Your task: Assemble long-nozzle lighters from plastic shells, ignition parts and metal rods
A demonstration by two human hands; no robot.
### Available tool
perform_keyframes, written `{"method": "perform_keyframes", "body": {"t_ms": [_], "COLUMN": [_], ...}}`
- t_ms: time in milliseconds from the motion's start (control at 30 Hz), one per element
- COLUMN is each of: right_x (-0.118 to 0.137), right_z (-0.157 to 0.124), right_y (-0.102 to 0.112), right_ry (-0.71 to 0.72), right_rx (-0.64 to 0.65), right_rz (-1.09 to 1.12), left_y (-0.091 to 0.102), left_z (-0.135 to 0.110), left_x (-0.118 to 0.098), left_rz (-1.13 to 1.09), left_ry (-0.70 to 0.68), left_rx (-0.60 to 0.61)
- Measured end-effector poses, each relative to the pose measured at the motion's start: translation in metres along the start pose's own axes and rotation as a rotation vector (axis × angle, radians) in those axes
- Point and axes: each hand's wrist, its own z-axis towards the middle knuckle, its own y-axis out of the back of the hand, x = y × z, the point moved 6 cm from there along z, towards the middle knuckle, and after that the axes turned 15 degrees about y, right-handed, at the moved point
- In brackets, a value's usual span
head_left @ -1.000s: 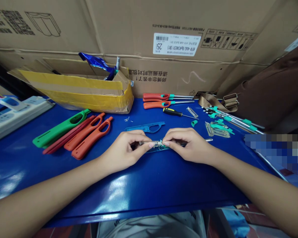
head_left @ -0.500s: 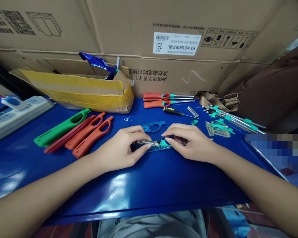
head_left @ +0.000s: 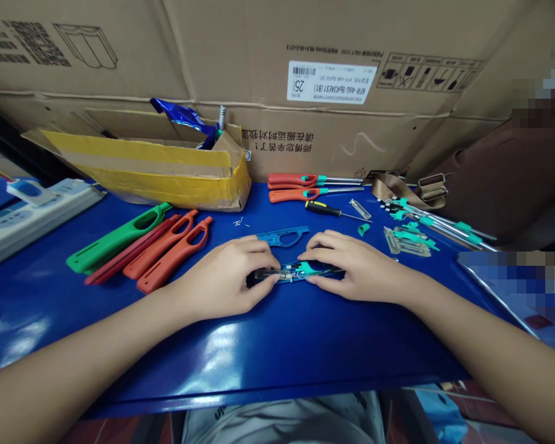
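A blue lighter shell half [head_left: 300,279] lies on the table between my hands, with working parts laid along it. My left hand [head_left: 234,271] pinches the left end, thumb and fingers around a clear fuel tank [head_left: 272,275]. At the other end, the fingers of my right hand [head_left: 358,265] close on the shell beside a teal trigger piece [head_left: 305,268] and thin wires. My palms hide both ends of the lighter. Just beyond lies the other blue shell half [head_left: 284,237], its trigger loop to the right.
Green [head_left: 115,242] and orange lighter shells [head_left: 176,256] lie left. Behind are orange-red lighters [head_left: 296,195], a screwdriver [head_left: 324,208], small screws [head_left: 238,222] and a yellow-taped box [head_left: 166,166]. Fuel tanks [head_left: 407,242] and metal lighter tubes [head_left: 444,223] are at right, a power strip [head_left: 41,213] far left.
My right fingers have shifted on the lighter, its thumb now lower at the near edge. The fuel tank and teal trigger piece sit flatter along the blue shell. My left hand has barely moved.
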Motion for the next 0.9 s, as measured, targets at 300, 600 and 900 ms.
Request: {"method": "perform_keyframes", "body": {"t_ms": [300,600,900], "right_x": [-0.0006,-0.0007,-0.0016], "right_z": [-0.001,-0.0006,0.0], "right_y": [-0.0005,0.0002,-0.0016], "right_ry": [-0.007,-0.006,-0.027], "right_rx": [0.015,0.01,0.028], "right_rz": [0.01,0.013,0.028], "left_y": [-0.0001,0.0003,-0.0028], "left_z": [0.0028,0.0037,0.0031], "left_x": [0.0054,0.0056,0.0062], "left_rz": [-0.182,-0.242,-0.214], "left_ry": [0.086,0.175,0.159], "left_rx": [0.019,0.012,0.02]}}
